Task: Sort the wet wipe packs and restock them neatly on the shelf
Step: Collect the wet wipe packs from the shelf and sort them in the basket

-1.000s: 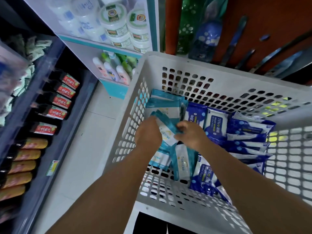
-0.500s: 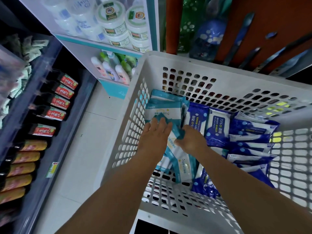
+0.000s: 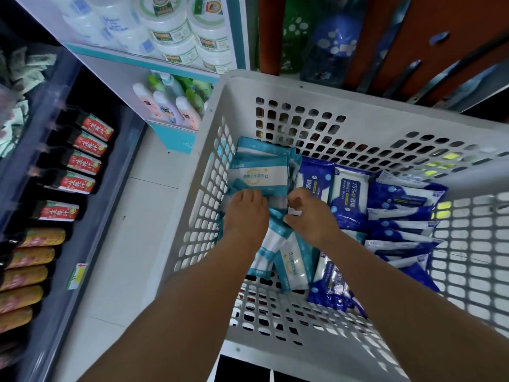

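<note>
Fingers point(image 3: 249, 194) of the left hand point(image 3: 246, 216) lie flat and together, palm down, pressed on the teal-and-white wet wipe packs point(image 3: 260, 172); nothing is enclosed by them, and their tips are hidden against the wrappers. Fingers point(image 3: 296, 201) of the right hand point(image 3: 311, 216) are curled and pinch the edge of one teal-and-white pack just beside the left hand.

Landmark: the white perforated basket point(image 3: 344, 95). All positions below refer to it.

- Teal-and-white packs: inside the basket, along its left wall. Several lie stacked at the far left corner; more lean at an angle under both hands toward the near wall.
- Blue alcohol wipe packs point(image 3: 348, 194): inside the basket, centre and right. Two stand face-up at the middle of the far wall, printed "75%". A row of others stands on edge against the right wall. More lie near the right forearm, toward the near wall.
- Both forearms enter the basket over its near rim.

Outside the basket:

- Left of it, across a strip of pale tiled floor point(image 3: 132, 216), a dark shelf point(image 3: 110, 188) holds a row of dark bottles with red labels point(image 3: 82, 161), and nearer the camera bottles with orange labels point(image 3: 33, 257).
- Beyond its far left corner, a white-and-teal shelf unit point(image 3: 176, 136) holds white tubs point(image 3: 170, 31) on the upper level and pastel lotion bottles point(image 3: 168, 106) below.
- Beyond its far wall stands a red-brown panel point(image 3: 454, 23).
</note>
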The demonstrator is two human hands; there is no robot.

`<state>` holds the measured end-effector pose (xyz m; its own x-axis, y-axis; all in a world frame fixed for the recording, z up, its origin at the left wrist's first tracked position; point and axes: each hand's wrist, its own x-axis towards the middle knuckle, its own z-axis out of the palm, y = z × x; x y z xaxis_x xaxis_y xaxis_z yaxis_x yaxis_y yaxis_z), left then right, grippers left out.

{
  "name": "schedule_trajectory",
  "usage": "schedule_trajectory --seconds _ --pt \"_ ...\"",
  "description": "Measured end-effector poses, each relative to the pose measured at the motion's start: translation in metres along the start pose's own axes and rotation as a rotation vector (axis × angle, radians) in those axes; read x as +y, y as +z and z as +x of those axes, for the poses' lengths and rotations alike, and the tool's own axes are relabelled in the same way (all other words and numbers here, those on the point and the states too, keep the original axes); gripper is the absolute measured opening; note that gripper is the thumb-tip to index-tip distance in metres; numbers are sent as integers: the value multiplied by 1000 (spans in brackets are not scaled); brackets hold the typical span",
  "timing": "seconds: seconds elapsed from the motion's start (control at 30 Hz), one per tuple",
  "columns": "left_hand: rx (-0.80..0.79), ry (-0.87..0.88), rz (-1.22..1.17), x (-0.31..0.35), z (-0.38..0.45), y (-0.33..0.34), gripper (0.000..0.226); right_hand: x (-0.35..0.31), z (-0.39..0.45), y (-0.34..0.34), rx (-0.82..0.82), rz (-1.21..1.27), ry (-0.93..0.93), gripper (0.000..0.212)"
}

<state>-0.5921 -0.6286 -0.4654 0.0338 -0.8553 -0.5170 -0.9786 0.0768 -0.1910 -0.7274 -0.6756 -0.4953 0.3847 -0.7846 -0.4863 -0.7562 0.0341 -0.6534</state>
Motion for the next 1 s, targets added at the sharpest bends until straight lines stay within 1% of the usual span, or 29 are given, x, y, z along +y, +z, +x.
schedule_trajectory --seconds 0.03,0.07,0.13,0.17,0.23,0.3,0.33,0.4,0.47,0.53,0.63,0.77,0.83,0.87,0.93,1.0 --pt "-8 0 -1 1 1 -1 43 7 -2 -3 -3 -83 22 33" --pt "-12 2 1 0 1 -2 45 15 -4 -5 -49 -189 34 34" --pt "-6 11 6 0 0 -2 49 28 -11 -5 -205 -395 34 43" --pt "7 23 4 0 -1 -2 51 32 -16 -2 -248 -467 26 48" --pt "29 55 4 0 -4 -3 55 36 -22 6 -229 -576 -24 47" --pt "37 82 13 0 -8 -2 54 36 -24 14 -179 -638 -89 36" --pt "34 82 13 0 -9 -1 53 35 -24 16 -164 -621 -96 31" --pt "0 49 1 -1 -11 2 52 34 -23 13 -155 -503 -45 23" --pt "-36 9 -9 -2 -14 4 55 33 -23 2 -151 -385 23 20" --pt "-21 14 4 -3 -14 5 51 29 -23 -15 -107 -322 69 18" --pt "16 79 31 -1 -11 5 45 19 -21 -42 32 -247 78 11" --pt "-34 46 -51 5 -10 6 41 9 -17 -62 248 -74 97 20" --pt "-31 38 -109 7 -10 5 43 5 -12 -62 341 116 144 19" --pt "-14 27 -157 8 -9 4 46 4 -8 -61 381 264 185 18" --pt "68 -44 -290 5 -7 3 55 -4 0 -55 430 560 261 16" --pt "187 -133 -404 2 -7 -1 67 -14 11 -44 433 747 324 11"
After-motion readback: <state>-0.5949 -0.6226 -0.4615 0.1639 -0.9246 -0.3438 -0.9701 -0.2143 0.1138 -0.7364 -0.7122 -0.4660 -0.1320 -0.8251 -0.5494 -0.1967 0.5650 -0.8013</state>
